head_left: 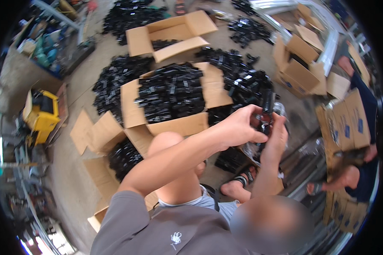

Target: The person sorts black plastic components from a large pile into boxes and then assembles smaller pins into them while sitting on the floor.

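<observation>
Both hands, left hand (238,127) and right hand (275,138), grip one stack of black parts (267,111) above the full cardboard box (174,126); three more open boxes stand around.

A stack of small black parts (268,102) stands upright between both hands, raised above a clear plastic bag (253,148).

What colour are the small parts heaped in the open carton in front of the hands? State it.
Black, all of them: the parts fill the brown carton. Head view shows it.
</observation>
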A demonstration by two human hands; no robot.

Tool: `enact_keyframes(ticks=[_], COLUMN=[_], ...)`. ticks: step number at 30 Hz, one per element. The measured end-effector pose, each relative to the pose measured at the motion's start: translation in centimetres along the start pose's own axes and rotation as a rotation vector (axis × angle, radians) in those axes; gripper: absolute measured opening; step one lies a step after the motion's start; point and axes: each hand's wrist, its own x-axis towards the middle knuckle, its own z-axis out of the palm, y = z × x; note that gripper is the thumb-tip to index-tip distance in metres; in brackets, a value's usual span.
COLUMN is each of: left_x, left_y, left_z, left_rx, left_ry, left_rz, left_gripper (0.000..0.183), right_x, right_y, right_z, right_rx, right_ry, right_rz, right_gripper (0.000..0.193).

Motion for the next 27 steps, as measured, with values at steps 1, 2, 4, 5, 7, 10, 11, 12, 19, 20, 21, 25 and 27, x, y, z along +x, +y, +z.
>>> enact_keyframes(ticks=[1, 2, 4, 5, 7, 10, 11, 12, 19, 20, 21, 25, 27], left_x=[-0.3, -0.9, -4.9, -7.3, -14.5, -20.6, -24.0, -27.7, -37.7, -36.9, -35.2, -32.6, -31.8], left_y=[0.3, 0.9, 3.7, 4.2, 4.4, -2.8, -6.0, -10.0, -27.8, -29.2, -29.8, -32.1, -33.1], left_z=[-0.8, -1.9, -3.9, -5.2, -8.3, -15.8, -18.4, -21.5, -23.6, -23.9, -23.9, -23.5, -24.1], left_rx=[-0.094, -0.195, -0.194, -0.18, -0.153, 0.269, 0.458, 0.547, 1.29, 1.323, 1.322, 1.278, 1.283], left_ry=[-0.011, -0.071, 0.07, 0.156, 0.4, 0.91, 1.092, 1.087, 0.615, 0.587, 0.575, 0.664, 0.732], left_rz=[-0.017, 0.004, 0.1, 0.2, 0.314, 0.289, 0.213, 0.018, -0.849, -0.875, -0.861, -0.855, -0.761], left_gripper=[0.068, 0.069, 0.073, 0.076, 0.082, 0.074, 0.069, 0.065, 0.062, 0.062, 0.062, 0.06, 0.064], right_x=[0.1, 0.2, 0.6, 0.7, 0.8, 0.5, 0.3, 0.1, 0.2, 0.3, 0.3, 0.0, 0.0], right_y=[-0.1, -0.4, -0.6, 0.2, 2.5, 5.1, 6.8, 8.8, 14.0, 14.0, 13.7, 13.6, 13.8], right_z=[0.4, 0.9, 0.5, -0.1, -1.4, -5.7, -6.5, -8.0, -10.1, -9.8, -9.9, -9.5, -9.9], right_rx=[-0.008, -0.012, 0.002, 0.039, 0.027, -0.082, -0.071, -0.112, -0.253, -0.265, -0.281, -0.301, -0.286], right_ry=[-0.005, -0.01, -0.007, -0.004, -0.059, 0.03, 0.011, 0.05, 0.064, 0.05, 0.045, -0.006, 0.007], right_rz=[0.01, -0.021, -0.009, 0.02, 0.076, 0.243, 0.275, 0.346, 0.521, 0.507, 0.481, 0.474, 0.448], right_gripper=[0.05, 0.053, 0.055, 0.05, 0.044, 0.038, 0.038, 0.037, 0.037, 0.037, 0.038, 0.038, 0.038])
